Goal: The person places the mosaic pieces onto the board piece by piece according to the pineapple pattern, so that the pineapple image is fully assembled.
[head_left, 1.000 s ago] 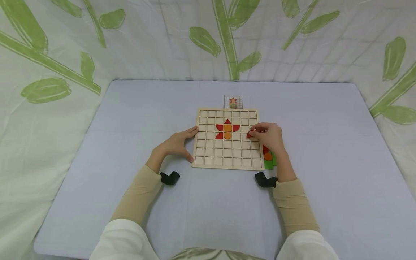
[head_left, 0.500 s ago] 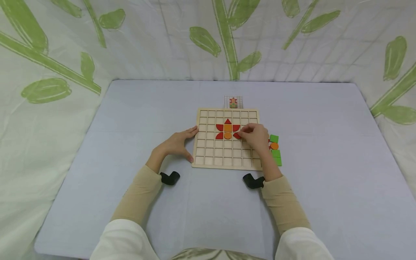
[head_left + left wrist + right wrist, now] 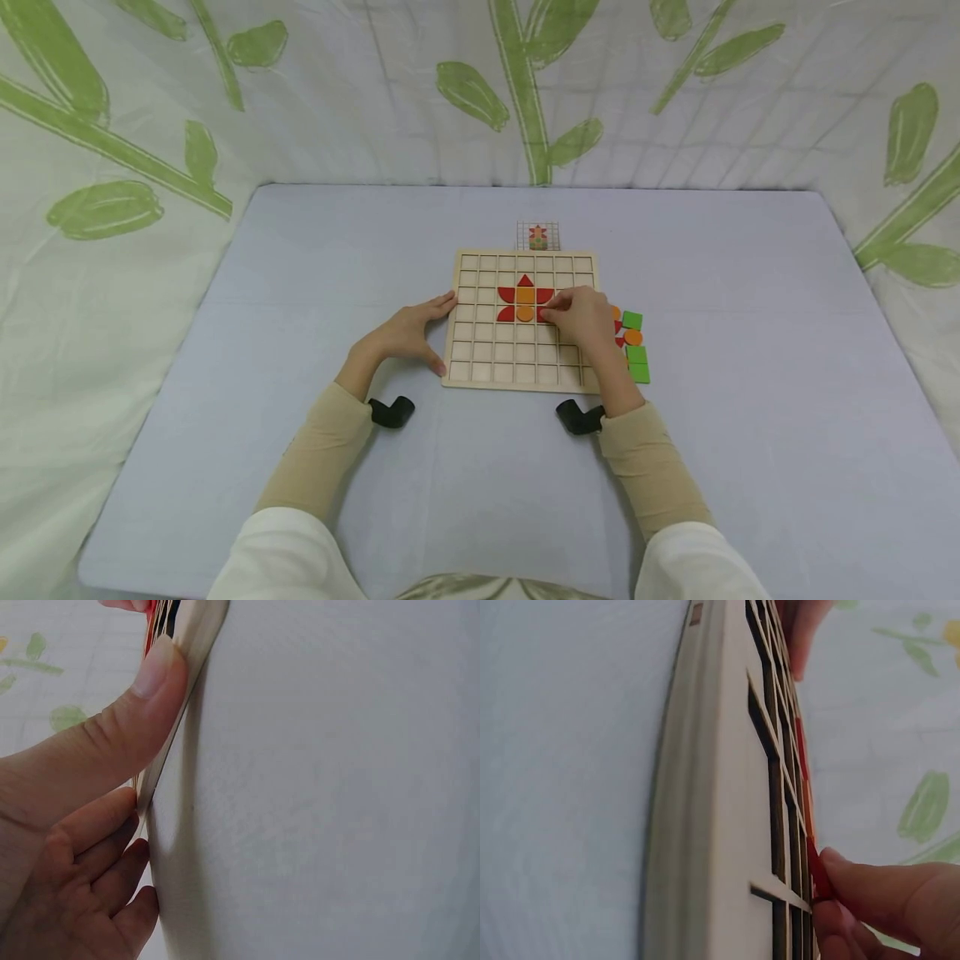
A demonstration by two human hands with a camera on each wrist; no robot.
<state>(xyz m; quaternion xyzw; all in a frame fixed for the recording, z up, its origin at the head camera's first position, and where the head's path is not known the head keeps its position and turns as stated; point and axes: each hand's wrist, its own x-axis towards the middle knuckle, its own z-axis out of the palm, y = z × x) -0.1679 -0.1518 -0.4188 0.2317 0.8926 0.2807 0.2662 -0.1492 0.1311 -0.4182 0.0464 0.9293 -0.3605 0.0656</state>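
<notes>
A wooden grid board (image 3: 483,353) lies on the table. In its cells sit a red triangle (image 3: 525,281), an orange square (image 3: 526,296), an orange circle (image 3: 525,313) and red quarter-circle pieces (image 3: 506,295). My right hand (image 3: 583,318) pinches another red quarter-circle piece (image 3: 819,870) between thumb and fingers, at the cell right of the orange circle; the fingers partly hide it. At the board's left edge my left hand (image 3: 407,331) is spread, fingertips and thumb touching the frame. The left wrist view shows its thumb (image 3: 154,682) against the wooden rim.
Loose green squares (image 3: 632,320), orange circles (image 3: 633,337) and red pieces lie right of the board, partly hidden by the right forearm. Behind the board is a small pattern card (image 3: 537,237). A black wrist-worn part (image 3: 392,412) sticks out below each hand.
My right hand has carried the red quarter-circle piece left from the board's right side to the cell beside the orange circle, where it now lies nearly flat. The left hand has stayed put.
</notes>
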